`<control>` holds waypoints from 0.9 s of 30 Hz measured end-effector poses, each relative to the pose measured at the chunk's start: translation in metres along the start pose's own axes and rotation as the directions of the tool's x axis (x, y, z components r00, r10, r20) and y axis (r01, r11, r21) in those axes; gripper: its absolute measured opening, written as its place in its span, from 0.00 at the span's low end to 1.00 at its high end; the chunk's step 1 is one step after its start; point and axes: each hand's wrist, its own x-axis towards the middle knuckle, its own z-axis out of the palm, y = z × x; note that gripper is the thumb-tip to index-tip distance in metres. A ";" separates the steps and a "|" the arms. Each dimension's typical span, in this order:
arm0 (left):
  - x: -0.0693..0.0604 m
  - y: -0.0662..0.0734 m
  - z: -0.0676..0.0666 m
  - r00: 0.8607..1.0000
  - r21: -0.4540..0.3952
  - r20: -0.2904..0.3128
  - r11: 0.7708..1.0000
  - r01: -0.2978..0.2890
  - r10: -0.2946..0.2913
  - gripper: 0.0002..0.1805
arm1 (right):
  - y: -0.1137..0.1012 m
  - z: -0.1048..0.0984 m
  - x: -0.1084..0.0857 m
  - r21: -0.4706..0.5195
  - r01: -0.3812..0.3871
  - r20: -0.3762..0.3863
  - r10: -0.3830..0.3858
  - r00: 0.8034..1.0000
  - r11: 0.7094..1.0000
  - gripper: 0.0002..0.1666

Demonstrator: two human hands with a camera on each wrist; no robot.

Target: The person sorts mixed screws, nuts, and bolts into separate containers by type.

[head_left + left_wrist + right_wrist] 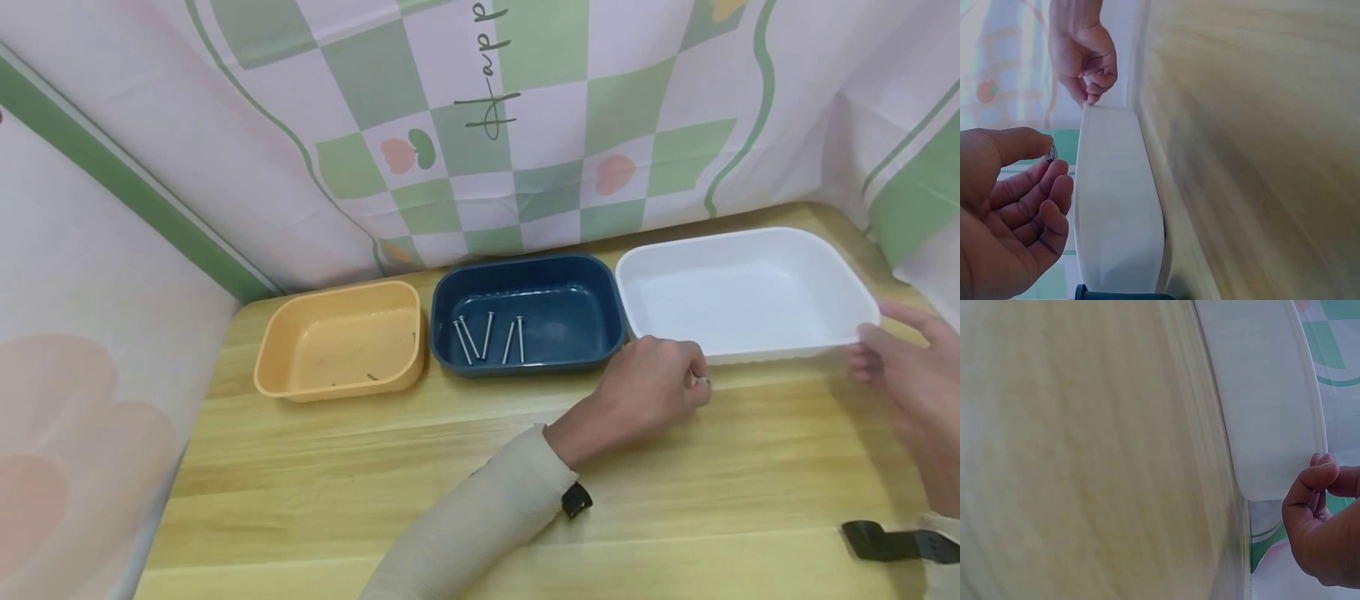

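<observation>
My left hand pinches a small shiny metal piece between thumb and forefinger, just in front of the white tray. Most of the piece is hidden by the fingers, so its exact kind is unclear. At the white tray's right front corner, my right hand pinches the rim between thumb and fingers. No contents show inside that tray. Left of it stands a dark blue tray with several long silver bolts lying in its left half.
A yellow tray at the far left holds a few tiny thin pieces, too small to name. All three trays stand in a row on the wooden table. A checked curtain hangs close behind them.
</observation>
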 end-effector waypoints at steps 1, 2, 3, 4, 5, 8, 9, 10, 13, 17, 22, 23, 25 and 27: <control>0.001 0.000 -0.001 1.000 -0.004 -0.010 1.000 0.000 0.000 0.05 | 0.000 0.000 0.000 -0.004 -0.003 -0.001 0.003 1.000 1.000 0.18; 0.002 -0.001 -0.002 1.000 -0.009 -0.015 1.000 0.003 -0.003 0.04 | -0.001 0.001 0.000 -0.009 -0.006 -0.002 0.006 1.000 1.000 0.18; 0.003 -0.001 -0.003 1.000 -0.015 -0.018 1.000 0.010 -0.010 0.04 | -0.001 0.001 0.000 -0.015 -0.008 -0.003 0.008 1.000 1.000 0.18; 0.003 -0.001 -0.004 1.000 -0.022 -0.020 1.000 0.016 -0.017 0.04 | -0.002 0.001 0.000 -0.022 -0.011 -0.003 0.011 1.000 1.000 0.18; 0.005 -0.002 -0.005 0.999 -0.026 -0.024 0.999 0.023 -0.024 0.04 | -0.002 0.001 0.000 -0.024 -0.014 -0.004 0.014 1.000 1.000 0.18; 0.007 -0.003 -0.007 0.999 -0.031 -0.029 0.999 0.043 -0.044 0.04 | -0.002 0.001 0.000 -0.022 -0.021 -0.007 0.021 1.000 1.000 0.18; 0.008 -0.003 -0.008 0.998 -0.037 -0.029 0.998 0.049 -0.050 0.03 | -0.002 0.001 0.000 -0.018 -0.022 -0.006 0.022 1.000 1.000 0.19; 0.009 -0.003 -0.008 0.998 -0.038 -0.032 0.998 0.054 -0.055 0.03 | -0.002 0.001 0.000 -0.015 -0.023 -0.007 0.023 1.000 1.000 0.19; 0.011 -0.004 -0.009 0.997 -0.052 -0.030 0.996 0.075 -0.077 0.03 | -0.002 0.001 0.000 -0.028 -0.019 -0.009 0.018 1.000 0.999 0.18; 0.012 -0.004 -0.010 0.994 -0.076 -0.031 0.992 0.101 -0.103 0.04 | -0.001 0.001 0.000 -0.048 -0.005 -0.007 0.005 1.000 0.999 0.17; 0.015 -0.006 -0.012 0.993 -0.082 -0.043 0.991 0.102 -0.106 0.04 | -0.001 0.002 -0.002 -0.022 0.012 0.000 -0.012 1.000 1.000 0.18; 0.015 -0.006 -0.013 0.993 -0.081 -0.045 0.991 0.102 -0.106 0.04 | -0.001 0.002 -0.002 -0.018 0.016 0.001 -0.016 1.000 1.000 0.18; 0.016 -0.007 -0.013 0.993 -0.081 -0.050 0.991 0.105 -0.110 0.04 | -0.001 0.003 -0.003 -0.010 0.024 0.005 -0.024 1.000 1.000 0.18; 0.017 -0.007 -0.014 0.991 -0.089 -0.050 0.989 0.116 -0.121 0.04 | -0.002 0.003 -0.003 -0.006 0.026 0.007 -0.026 1.000 1.000 0.18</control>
